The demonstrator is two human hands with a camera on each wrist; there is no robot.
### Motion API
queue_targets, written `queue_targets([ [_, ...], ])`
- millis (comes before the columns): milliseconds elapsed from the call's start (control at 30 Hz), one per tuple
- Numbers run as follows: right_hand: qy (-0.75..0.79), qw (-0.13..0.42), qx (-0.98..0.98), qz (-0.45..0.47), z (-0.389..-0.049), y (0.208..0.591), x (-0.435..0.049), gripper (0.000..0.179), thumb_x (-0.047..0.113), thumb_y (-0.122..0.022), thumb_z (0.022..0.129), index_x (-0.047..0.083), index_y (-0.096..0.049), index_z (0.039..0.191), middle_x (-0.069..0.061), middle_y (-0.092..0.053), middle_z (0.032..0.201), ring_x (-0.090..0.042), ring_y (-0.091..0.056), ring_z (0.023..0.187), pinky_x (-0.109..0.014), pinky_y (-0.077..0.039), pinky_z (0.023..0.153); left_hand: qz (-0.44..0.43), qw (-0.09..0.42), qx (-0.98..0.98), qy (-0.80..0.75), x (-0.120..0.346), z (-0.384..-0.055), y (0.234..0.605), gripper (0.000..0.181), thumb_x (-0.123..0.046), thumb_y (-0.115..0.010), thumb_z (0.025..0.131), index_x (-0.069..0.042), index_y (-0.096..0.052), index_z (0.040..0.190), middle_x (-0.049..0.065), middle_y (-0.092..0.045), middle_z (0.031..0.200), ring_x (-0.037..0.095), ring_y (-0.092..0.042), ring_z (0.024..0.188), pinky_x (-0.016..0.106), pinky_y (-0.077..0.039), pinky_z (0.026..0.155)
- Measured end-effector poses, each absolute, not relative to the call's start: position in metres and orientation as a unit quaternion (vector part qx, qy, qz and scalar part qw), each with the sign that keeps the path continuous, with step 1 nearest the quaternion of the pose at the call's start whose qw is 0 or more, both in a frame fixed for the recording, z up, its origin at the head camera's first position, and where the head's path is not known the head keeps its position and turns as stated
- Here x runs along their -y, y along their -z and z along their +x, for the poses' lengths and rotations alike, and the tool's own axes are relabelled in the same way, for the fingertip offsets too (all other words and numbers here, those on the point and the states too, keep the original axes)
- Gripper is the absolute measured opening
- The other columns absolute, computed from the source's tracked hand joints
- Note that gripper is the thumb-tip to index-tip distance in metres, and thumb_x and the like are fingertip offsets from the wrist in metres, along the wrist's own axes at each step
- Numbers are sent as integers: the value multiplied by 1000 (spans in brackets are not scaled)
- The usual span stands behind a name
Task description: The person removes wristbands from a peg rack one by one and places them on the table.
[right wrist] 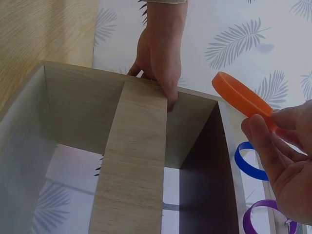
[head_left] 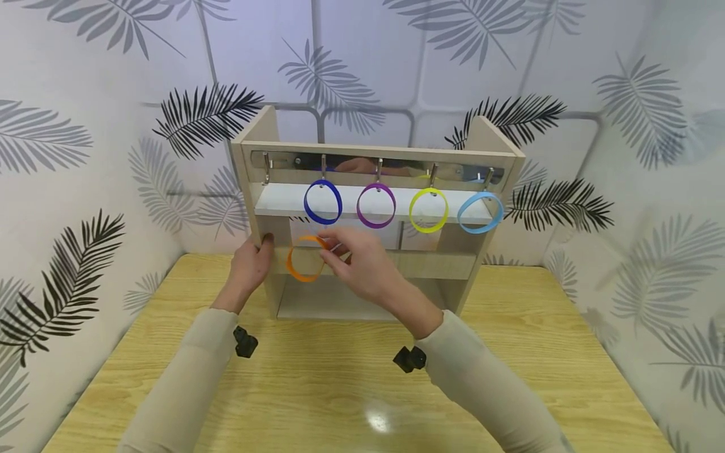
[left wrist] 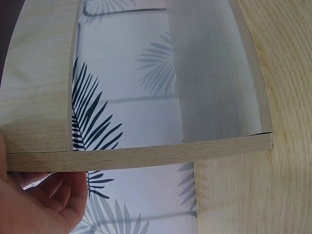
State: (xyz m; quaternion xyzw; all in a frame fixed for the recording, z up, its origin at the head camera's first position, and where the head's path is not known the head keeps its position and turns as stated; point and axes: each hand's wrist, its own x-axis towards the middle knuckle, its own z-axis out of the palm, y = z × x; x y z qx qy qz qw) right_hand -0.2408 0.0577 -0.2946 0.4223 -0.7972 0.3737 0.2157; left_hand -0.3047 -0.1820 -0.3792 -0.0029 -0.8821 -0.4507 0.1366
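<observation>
My right hand [head_left: 362,261] pinches an orange wristband [head_left: 306,259] between thumb and fingers, in front of the wooden shelf rack [head_left: 362,151]. My left hand [head_left: 249,267] grips the rack's left side panel, thumb on the inner face; in the left wrist view its fingers [left wrist: 68,195] curl behind the edge. Four hooks carry one band each: dark blue [head_left: 323,202], purple [head_left: 376,206], yellow [head_left: 428,210] and light blue [head_left: 481,212]. The leftmost hook [head_left: 266,168] has no band on it. In the right wrist view the orange band [right wrist: 243,97] is held above the dark blue one.
The rack stands on a wood-grain table [head_left: 340,384] against leaf-patterned walls [head_left: 68,207]. A metal strip [head_left: 294,161] bears the hooks below its top edge. A white shelf [head_left: 283,198] lies behind the hanging bands. A black camera mount sits at each wrist.
</observation>
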Motion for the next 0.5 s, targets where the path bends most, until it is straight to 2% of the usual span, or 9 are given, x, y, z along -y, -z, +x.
queue_targets([
  [200,-383,215,799,411,-240,307,-65,25,-1,-68,85,0,-64,109,-7,-66,88,-13,-65,76,-17,-50,62,-7,135,883,449,182,-305,380,57,-46,-28,99,0,-51,123,29,-56,113,38,-55,92,51,-44,77],
  [500,-396,183,817,378,-234,321,-76,25,1,-68,85,1,-64,110,-4,-66,90,-10,-63,77,-17,-50,62,-7,134,880,456,183,-305,380,59,-46,-27,99,1,-49,127,30,-56,114,39,-56,94,52,-45,78],
])
